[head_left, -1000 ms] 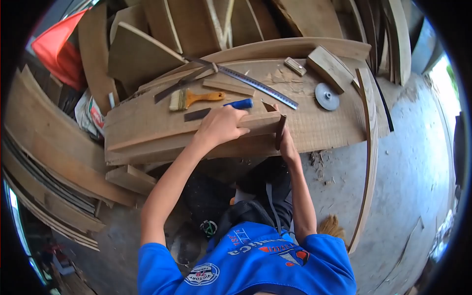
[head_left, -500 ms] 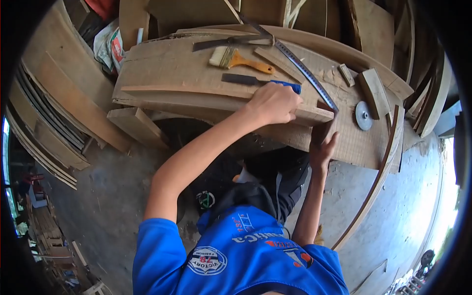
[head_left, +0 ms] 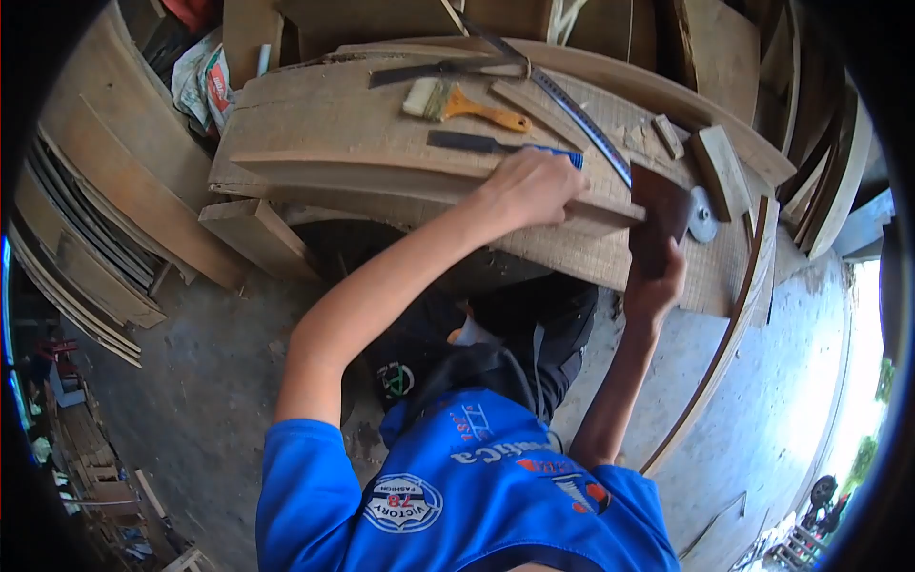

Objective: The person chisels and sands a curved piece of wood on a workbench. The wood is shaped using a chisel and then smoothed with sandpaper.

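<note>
My left hand (head_left: 538, 186) is closed over the edge of a long curved wooden board (head_left: 353, 172), near its right end. In my right hand (head_left: 658, 286) is a dark brown, flat rectangular piece (head_left: 662, 210), held up at the board's right end; its exact kind cannot be made out. Just beyond my left hand lies a blue-handled file (head_left: 467, 142), its handle partly hidden by the hand. A paintbrush (head_left: 477, 108) with an orange handle rests farther back. The steel ruler (head_left: 577, 114) slants across the bench toward the dark brown piece, which overlaps its near end.
The thick wooden workbench (head_left: 286, 114) also carries a metal disc (head_left: 702, 217), a wood block (head_left: 722, 172) and small offcuts. A curved strip (head_left: 724, 353) leans at its right side. Curved boards (head_left: 105, 219) are stacked at left, beside a plastic bag (head_left: 200, 86).
My right hand has moved right and slightly up, turning the dark brown piece so its broad face shows. My left hand keeps its grip on the board.
</note>
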`<state>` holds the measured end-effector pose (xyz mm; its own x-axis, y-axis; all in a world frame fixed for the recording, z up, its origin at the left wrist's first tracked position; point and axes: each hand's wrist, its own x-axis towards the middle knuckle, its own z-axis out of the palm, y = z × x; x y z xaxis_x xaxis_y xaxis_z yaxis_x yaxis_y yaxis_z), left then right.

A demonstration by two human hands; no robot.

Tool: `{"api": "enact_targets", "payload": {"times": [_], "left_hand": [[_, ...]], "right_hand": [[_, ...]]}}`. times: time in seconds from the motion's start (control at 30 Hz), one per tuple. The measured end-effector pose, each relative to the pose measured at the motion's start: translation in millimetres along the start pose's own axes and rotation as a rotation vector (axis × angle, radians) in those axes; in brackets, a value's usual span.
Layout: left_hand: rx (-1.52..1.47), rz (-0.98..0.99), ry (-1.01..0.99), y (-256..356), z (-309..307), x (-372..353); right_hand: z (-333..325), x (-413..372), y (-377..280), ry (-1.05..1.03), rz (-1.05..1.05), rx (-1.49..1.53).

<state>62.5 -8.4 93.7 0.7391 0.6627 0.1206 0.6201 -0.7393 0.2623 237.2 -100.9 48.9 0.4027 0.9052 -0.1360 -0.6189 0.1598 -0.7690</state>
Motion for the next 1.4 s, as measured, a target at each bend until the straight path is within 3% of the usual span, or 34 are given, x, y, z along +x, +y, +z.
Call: {"api": "enact_targets", "payload": {"times": [0.1,0.13,0.17,0.23,0.3,0.33,0.37,0.43,0.5,0.53,0.6,0.67,0.8,0.97,1.03,1.17,1.2,1.23,1.3,1.37,1.4], "left_hand": [[0.019,0.025,0.043,-0.3,-3.9,6.6],[0.003,-0.005,0.015,1.7,-7.2,5.6],[-0.015,-0.035,-0.021,4.8,-9.2,3.1],[-0.039,-0.015,-0.037,1.9,-11.1,3.6],[-0.016,-0.028,0.002,1.7,-6.7,2.0],[-0.038,-0.038,-0.035,-1.0,-3.4,2.2],[-0.052,-0.012,-0.062,1.3,1.1,-1.2],[0.002,-0.006,-0.044,0.9,-2.6,5.5],[-0.013,-0.005,-0.073,8.6,-11.0,3.0],[-0.013,-0.037,-0.097,9.4,-10.8,1.9],[-0.026,-0.097,-0.094,9.6,-14.1,5.7],[-0.031,-0.064,-0.125,8.4,-13.5,-0.2],[-0.026,-0.054,-0.141,9.8,-14.0,5.9],[-0.007,0.005,-0.035,8.1,-12.8,2.1],[-0.004,-0.006,-0.059,10.6,-8.3,4.2],[0.051,0.052,-0.036,-0.4,-7.8,5.7],[0.046,0.037,-0.069,-0.2,-8.6,5.3],[0.029,0.068,0.027,-1.1,-7.5,2.3],[0.038,0.042,0.0,0.5,-4.6,0.9],[0.006,0.05,0.026,2.4,-1.6,-2.1],[-0.004,0.051,0.041,2.0,-2.4,-3.6]], "right_hand": [[-43.6,18.4,55.1,0.064,-0.09,-0.176],[-57.2,19.9,79.5,0.182,-0.037,-0.42],[-84.4,32.6,99.9,0.14,-0.018,-0.27],[-113.8,65.3,84.9,-0.645,0.138,0.263],[2.3,1.9,14.4,0.004,0.001,-0.083],[1.7,2.0,11.0,0.083,-0.053,-0.127],[0.3,-4.0,5.4,-0.022,-0.087,-0.304],[-26.1,7.0,34.3,0.076,-0.038,-0.348],[-40.4,12.6,67.2,0.112,-0.169,-0.668],[-39.9,10.3,66.2,0.144,-0.183,-0.654],[-38.1,15.8,60.8,0.017,-0.004,-0.477],[-23.8,2.7,46.3,0.051,-0.001,-0.522],[14.2,-9.1,-0.5,0.022,-0.126,-0.598],[20.4,-10.7,3.3,-0.025,-0.218,-0.519],[12.9,-10.4,7.6,-0.036,-0.436,-0.789],[-33.6,5.8,67.6,0.072,-0.282,-0.904],[-35.0,5.6,69.7,0.018,-0.285,-0.775],[-34.1,4.9,60.3,0.002,-0.141,-0.77],[-31.1,11.7,56.3,0.066,-0.243,-0.867],[5.5,-4.7,29.5,0.127,-0.385,-0.708],[3.7,-9.5,15.5,0.033,-0.321,-0.692]]}}
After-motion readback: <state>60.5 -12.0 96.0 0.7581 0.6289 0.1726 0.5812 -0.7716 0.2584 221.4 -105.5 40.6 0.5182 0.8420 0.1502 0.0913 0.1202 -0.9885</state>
